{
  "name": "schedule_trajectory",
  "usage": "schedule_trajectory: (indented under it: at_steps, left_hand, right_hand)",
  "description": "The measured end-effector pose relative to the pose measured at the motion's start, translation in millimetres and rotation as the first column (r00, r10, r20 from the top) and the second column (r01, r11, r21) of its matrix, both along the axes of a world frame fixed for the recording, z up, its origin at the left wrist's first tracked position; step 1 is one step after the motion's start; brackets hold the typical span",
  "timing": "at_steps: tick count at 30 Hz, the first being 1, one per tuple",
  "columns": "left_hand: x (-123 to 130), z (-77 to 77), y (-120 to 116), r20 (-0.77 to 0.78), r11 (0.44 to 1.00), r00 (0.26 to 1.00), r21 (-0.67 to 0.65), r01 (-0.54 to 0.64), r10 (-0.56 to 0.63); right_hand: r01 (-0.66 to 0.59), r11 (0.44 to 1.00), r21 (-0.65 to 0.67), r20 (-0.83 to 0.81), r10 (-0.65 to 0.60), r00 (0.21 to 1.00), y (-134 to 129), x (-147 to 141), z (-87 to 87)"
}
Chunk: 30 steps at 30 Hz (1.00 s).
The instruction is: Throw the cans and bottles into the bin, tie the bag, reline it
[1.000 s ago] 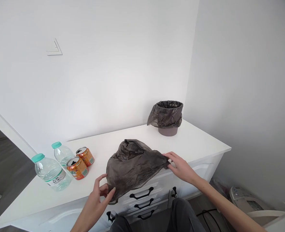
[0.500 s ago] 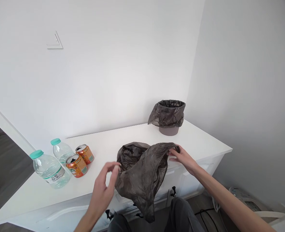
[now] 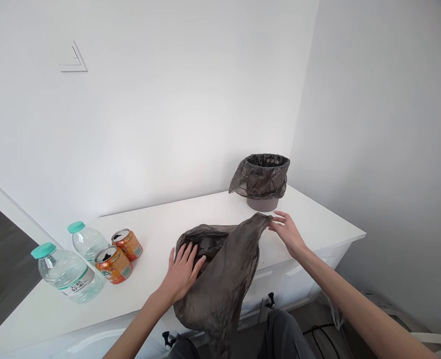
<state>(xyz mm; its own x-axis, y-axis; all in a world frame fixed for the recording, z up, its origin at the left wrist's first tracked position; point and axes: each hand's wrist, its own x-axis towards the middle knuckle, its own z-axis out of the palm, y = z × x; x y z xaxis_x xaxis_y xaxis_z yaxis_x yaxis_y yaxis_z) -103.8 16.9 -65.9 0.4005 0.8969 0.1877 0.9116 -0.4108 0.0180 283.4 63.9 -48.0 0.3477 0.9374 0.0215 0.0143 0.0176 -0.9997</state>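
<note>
A dark translucent plastic bag [image 3: 223, 284] lies partly on the white cabinet top and hangs over its front edge. My left hand [image 3: 183, 269] rests on the bag's left side near its opening, palm down with fingers spread. At the bag's upper right corner, my right hand [image 3: 285, 232] pinches the film between thumb and fingertips, other fingers extended. Behind it stands a small bin [image 3: 262, 204], lined with another dark bag [image 3: 261, 182] folded over its rim.
Two clear bottles with green caps [image 3: 73, 276] [image 3: 89, 241] and two orange cans [image 3: 114, 266] [image 3: 128, 244] stand on the left of the white cabinet top [image 3: 153, 219]. Walls rise behind and to the right; black knobs [image 3: 271, 300] show on the cabinet front.
My left hand has opened out and moved right onto the bag. My right hand has shifted slightly up with the bag's corner, which is drawn out narrower. The view has shifted slightly.
</note>
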Motion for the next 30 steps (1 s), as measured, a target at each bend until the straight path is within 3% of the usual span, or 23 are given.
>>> schedule_trajectory:
  at_steps: [3,5,8,12,13,15,20,23,25,27,28,30]
  left_hand:
    - [-7.1,-13.5,-2.4,-0.017,0.989,0.99,0.056,-0.137,0.138]
    - [-9.6,-17.6,-4.4,0.013,0.975,0.978,0.074,-0.208,0.208]
    - [-10.0,-18.9,-7.3,0.058,0.973,0.98,0.117,-0.198,0.192]
    - [-8.4,-15.2,-9.3,0.093,0.975,0.984,0.15,-0.165,0.152]
    - [-8.7,-13.8,-9.6,0.101,0.972,0.981,0.152,-0.177,0.163]
    - [-10.8,-10.9,-10.9,0.104,0.964,0.974,0.154,-0.216,0.202]
    - [-21.0,-2.5,-14.7,0.116,0.922,0.947,0.22,-0.318,0.299]
    - [-23.9,8.0,-11.5,0.127,0.9,0.948,0.298,-0.318,0.293]
    - [-23.5,17.5,-7.5,0.114,0.902,0.965,0.343,-0.261,0.236]
    - [-21.5,27.3,-4.7,0.119,0.893,0.975,0.393,-0.219,0.187]
    - [-20.0,31.9,-4.1,0.133,0.881,0.974,0.416,-0.223,0.184]
    - [-15.9,40.0,-3.6,0.166,0.861,0.969,0.448,-0.24,0.184]
  right_hand:
    - [-0.039,0.998,0.047,0.209,0.028,0.977,-15.9,-4.1,-5.3]
    - [-0.17,0.976,0.137,0.401,0.102,0.91,-37.2,-12.8,-8.9]
    - [-0.449,0.859,0.246,0.655,0.194,0.731,-71.3,-31.0,-6.8]
    - [-0.757,0.626,0.187,0.859,0.27,0.435,-90.9,-54.2,1.7]
    - [-0.793,0.589,0.155,0.885,0.273,0.376,-89.8,-57.8,1.3]
    - [-0.802,0.588,0.106,0.916,0.257,0.309,-82.1,-60.1,-4.6]
    - [-0.671,0.74,0.034,0.921,0.238,0.308,-51.4,-39.6,-34.4]
    - [-0.574,0.817,0.052,0.896,0.216,0.388,-44.1,-30.4,-39.8]
    - [-0.485,0.868,0.112,0.862,0.158,0.482,-50.1,-35.5,-30.2]
    - [-0.434,0.878,0.201,0.818,0.093,0.567,-64.7,-50.3,-10.1]
    - [-0.437,0.863,0.254,0.8,0.066,0.596,-73.7,-60.3,2.7]
    - [-0.532,0.781,0.327,0.794,0.077,0.603,-90.2,-83.4,28.8]
